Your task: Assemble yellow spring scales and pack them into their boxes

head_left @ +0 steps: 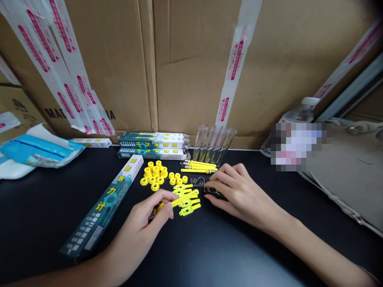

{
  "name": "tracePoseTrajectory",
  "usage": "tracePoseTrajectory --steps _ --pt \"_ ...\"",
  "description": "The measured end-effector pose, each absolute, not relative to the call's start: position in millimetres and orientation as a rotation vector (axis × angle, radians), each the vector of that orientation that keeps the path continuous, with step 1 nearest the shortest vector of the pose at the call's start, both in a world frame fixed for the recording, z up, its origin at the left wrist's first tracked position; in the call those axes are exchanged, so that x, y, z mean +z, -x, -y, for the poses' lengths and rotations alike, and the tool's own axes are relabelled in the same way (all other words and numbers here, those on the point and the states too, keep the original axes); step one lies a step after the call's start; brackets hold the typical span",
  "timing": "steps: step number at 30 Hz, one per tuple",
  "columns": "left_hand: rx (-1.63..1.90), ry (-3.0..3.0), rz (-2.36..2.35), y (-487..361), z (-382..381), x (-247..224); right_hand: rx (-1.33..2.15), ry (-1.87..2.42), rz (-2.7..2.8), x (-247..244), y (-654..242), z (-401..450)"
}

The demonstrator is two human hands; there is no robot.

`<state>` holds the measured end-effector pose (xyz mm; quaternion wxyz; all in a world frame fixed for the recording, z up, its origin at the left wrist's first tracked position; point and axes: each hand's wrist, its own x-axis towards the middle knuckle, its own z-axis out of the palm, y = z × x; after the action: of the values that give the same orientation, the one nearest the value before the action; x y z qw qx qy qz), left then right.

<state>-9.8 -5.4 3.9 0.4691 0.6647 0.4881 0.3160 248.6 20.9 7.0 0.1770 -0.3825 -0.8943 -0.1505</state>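
My left hand [140,219] grips a long yellow plastic strip [182,200] between thumb and fingers, above a heap of flat yellow plastic pieces [188,203]. My right hand [236,195] curls over small metal springs and wire hooks [209,189]; whether it pinches any is hidden. Yellow plastic rings [154,173] stand in a cluster behind my hands. Several long yellow bars [197,166] lie side by side further back. Beyond them lean several clear plastic tubes [214,143]. A long teal-and-white box [104,203] lies left of my left hand.
Teal-and-white boxes [152,145] are stacked at the back of the black table [44,215]. Taped cardboard cartons [191,67] form a wall behind it. A blue packet [38,151] lies at left; a plastic bottle [302,109] and beige bag [344,175] sit at right.
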Motion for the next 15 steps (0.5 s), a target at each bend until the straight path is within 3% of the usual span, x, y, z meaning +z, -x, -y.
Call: tracePoseTrajectory --steps 15 --pt "0.767 -1.634 -1.192 10 6 4 -0.508 1.175 2.479 1 -236 -16"
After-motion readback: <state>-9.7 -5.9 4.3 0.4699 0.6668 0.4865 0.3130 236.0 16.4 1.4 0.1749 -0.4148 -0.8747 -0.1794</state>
